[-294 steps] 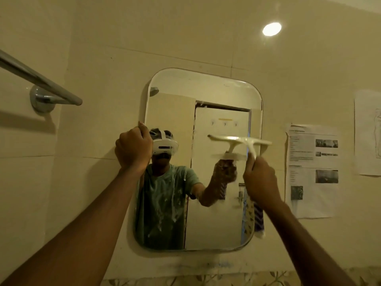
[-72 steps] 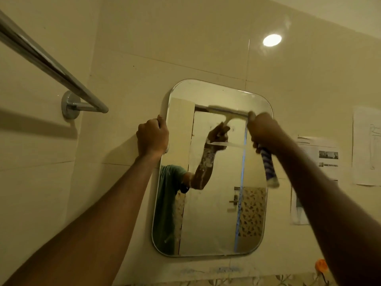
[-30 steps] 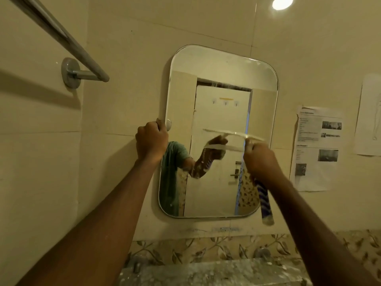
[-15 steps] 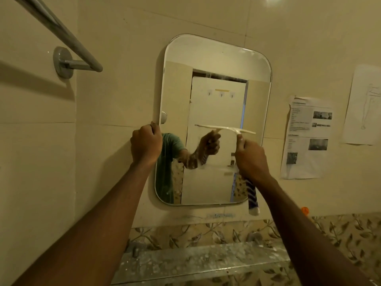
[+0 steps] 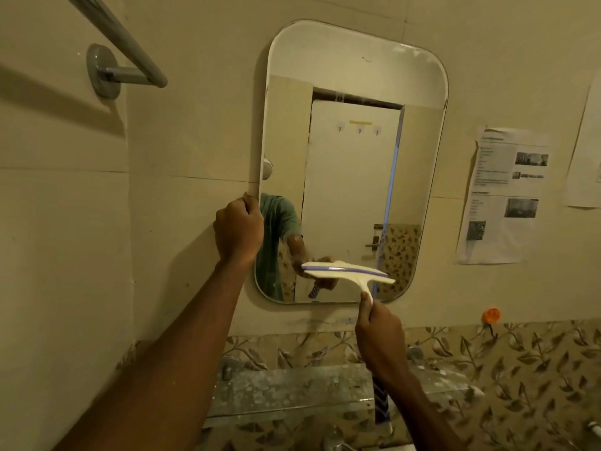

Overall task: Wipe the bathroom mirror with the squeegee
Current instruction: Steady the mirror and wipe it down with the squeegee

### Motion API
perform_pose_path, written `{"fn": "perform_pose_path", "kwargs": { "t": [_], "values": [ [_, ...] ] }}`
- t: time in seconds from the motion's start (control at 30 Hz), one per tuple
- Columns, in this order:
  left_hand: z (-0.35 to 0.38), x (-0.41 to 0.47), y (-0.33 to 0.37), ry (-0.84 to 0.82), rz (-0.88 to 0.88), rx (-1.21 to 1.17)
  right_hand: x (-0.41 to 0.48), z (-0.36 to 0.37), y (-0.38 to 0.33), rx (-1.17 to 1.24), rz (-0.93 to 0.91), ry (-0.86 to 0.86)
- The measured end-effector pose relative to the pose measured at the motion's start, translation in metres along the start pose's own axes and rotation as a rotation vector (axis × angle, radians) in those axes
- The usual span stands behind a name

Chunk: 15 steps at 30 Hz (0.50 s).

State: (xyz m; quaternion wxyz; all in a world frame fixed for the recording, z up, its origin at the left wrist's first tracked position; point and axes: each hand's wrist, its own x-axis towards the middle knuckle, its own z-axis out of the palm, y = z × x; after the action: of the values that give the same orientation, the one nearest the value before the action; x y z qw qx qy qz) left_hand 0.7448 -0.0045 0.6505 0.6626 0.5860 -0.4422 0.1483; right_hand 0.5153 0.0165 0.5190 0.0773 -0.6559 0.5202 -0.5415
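Squeegee (image 5: pixel 348 274) clamped in right hand (image 5: pixel 380 340), blade low on mirror (image 5: pixel 354 131); left hand (image 5: pixel 238 233) gripping mirror's left edge.

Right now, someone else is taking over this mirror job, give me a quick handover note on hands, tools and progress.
Left hand: closed on the left edge of the mirror, bracing it.
Right hand: gripping the squeegee by its handle.
Squeegee blade lies roughly level across the lower part of the glass, a little above the bottom edge; whether it presses on the glass is not clear.
Done: the glass above the blade reflects cleanly, with no obvious streaks, bar a small dark mark near the top.
Left: carry the blade down over the last strip to the bottom edge, then check the left side by the bracing hand.
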Motion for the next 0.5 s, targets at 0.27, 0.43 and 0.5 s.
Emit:
{"fn": "perform_pose_path", "kwargs": {
  "t": [0.27,0.43,0.5],
  "values": [
    [-0.001,-0.011,-0.007,0.010,0.007,0.043,0.068,-0.039,-0.045,-0.016,-0.118,0.103],
    [0.002,-0.011,-0.014,0.012,0.031,0.015,0.017,0.000,0.001,0.007,-0.046,0.097],
    [0.002,-0.013,-0.014,0.013,0.028,0.004,0.003,0.009,0.012,0.025,-0.015,0.090]
  ]
}}
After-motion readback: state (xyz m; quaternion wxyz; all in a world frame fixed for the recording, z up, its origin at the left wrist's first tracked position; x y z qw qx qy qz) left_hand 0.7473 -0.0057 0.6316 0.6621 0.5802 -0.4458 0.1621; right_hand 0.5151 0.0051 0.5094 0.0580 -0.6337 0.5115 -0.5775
